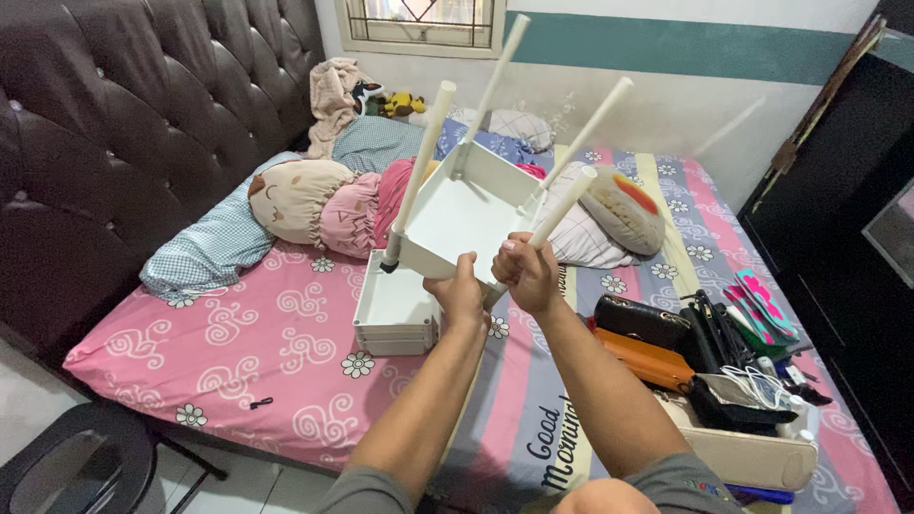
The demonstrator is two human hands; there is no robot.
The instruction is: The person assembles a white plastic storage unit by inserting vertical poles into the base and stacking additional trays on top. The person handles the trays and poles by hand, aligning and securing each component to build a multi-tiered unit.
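Both forearms are reaching up — left hand (460,293) gripping the white tray (464,211), right hand (526,269) clenching the fourth pole (564,205); two stacked trays (393,314) are waiting.

Bed things lying around
Pillows (314,205) are resting by the headboard (124,124); bags (666,343) are sitting on the pink bedsheet (267,343).

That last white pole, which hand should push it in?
Probably the right hand: its fingers already wrap the pole near its base, while the left hand grips the white tray rim.
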